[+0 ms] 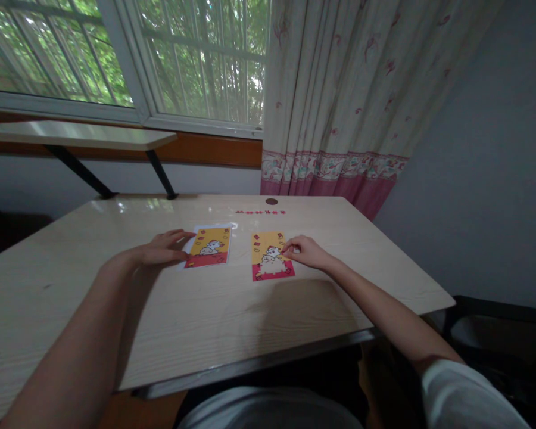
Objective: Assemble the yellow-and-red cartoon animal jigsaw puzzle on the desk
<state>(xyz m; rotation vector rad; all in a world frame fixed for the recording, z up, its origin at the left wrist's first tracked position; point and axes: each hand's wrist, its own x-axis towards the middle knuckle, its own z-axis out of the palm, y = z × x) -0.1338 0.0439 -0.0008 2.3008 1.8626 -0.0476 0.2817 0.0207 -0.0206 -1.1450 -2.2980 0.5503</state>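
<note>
A yellow and red picture card (208, 247) with a white cartoon animal lies on a pale sheet left of the middle. My left hand (167, 247) rests at the card's left edge, its fingers apart and touching it. To the right lies a jigsaw puzzle (274, 238) in matching colours. A pale gap with a jagged outline shows in its lower middle. At the puzzle's right edge, my right hand (307, 251) is closed with thumb and fingertips pinched together. Whatever is between those fingertips is too small to make out.
Both pictures lie flat on a light wood-grain desk (196, 322). A row of small red marks (261, 212) and a round brown disc (271, 201) are near its back edge. A raised shelf (80, 134) stands back left, and a curtain (330, 107) hangs behind.
</note>
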